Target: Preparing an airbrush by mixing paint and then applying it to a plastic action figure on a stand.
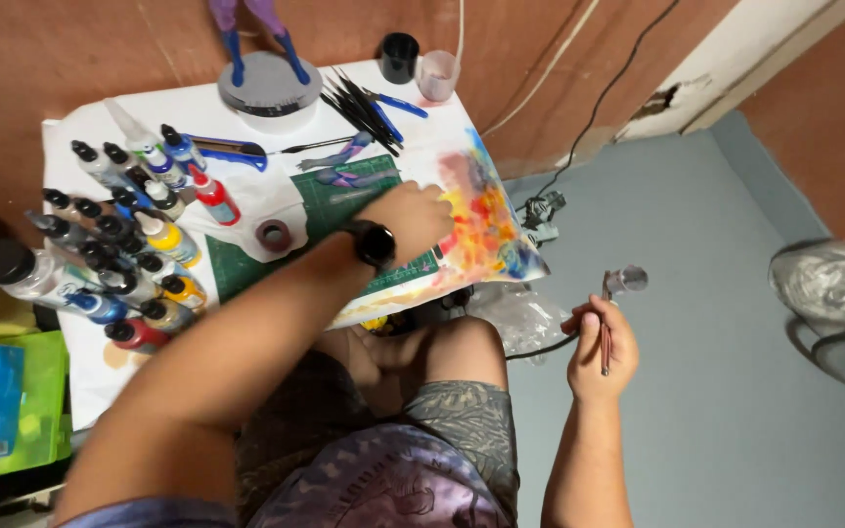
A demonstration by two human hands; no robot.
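Seen from above in a room with brown walls and grey floor, the left hand [411,221] rests knuckles-up, its grip hidden, on a paint-stained sheet [481,230] covering the worktop [80,362] beside paint bottles [119,254], while the right hand [599,352] closes around an airbrush [610,303] over the floor [696,391].

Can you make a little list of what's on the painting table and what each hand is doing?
Left hand: rests on the paint-stained sheet, a black watch on the wrist
Right hand: holds an airbrush off to the side of the table
Paint bottles: many, crowded at the table's left
Brushes: dark bundle near the far edge
Green cutting mat: mid-table
Figure base: round, grey, far edge
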